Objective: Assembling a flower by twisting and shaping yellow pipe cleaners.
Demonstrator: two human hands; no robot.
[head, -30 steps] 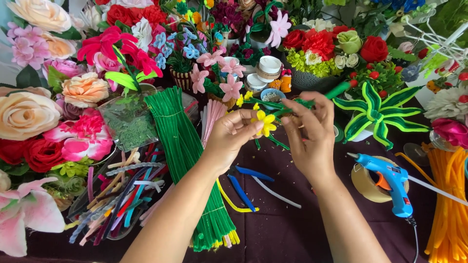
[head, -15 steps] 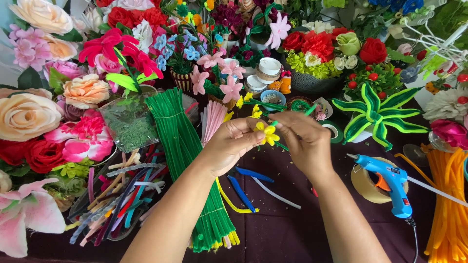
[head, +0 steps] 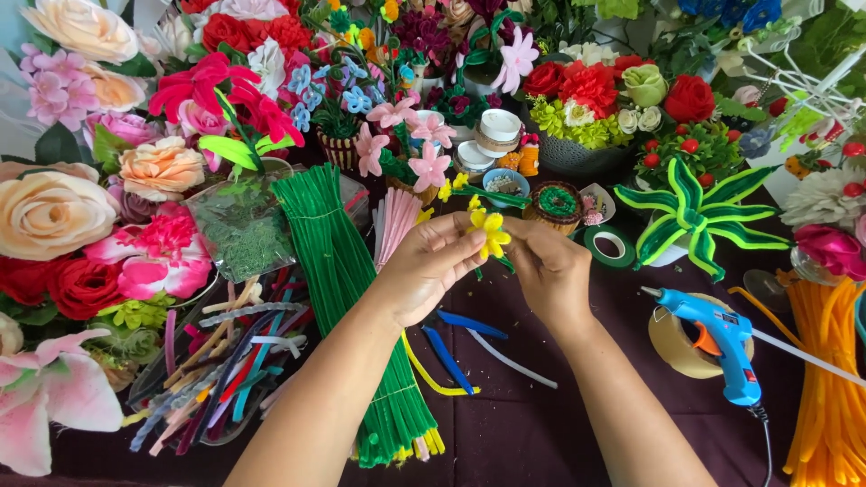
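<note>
Flower: yellow flower (head: pixel 492 234), held up between both hands above the counter (head: pixel 541 424).
Left hand (head: pixel 428 269): grip pinched on the flower from the left.
Right hand (head: pixel 550 271): grip pinched just below the bloom, on its green stem.
Left of the hands: green stems (head: pixel 343 271) in a long bundle.
Right: blue glue gun (head: pixel 722 338) lying over a tape roll (head: pixel 672 347).
Beneath: blue pliers (head: pixel 451 347).

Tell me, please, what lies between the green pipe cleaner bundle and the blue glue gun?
In the head view, both hands, left and right, hold a small yellow flower between the green bundle and the glue gun; loose blue, yellow and white strips lie below.
</note>
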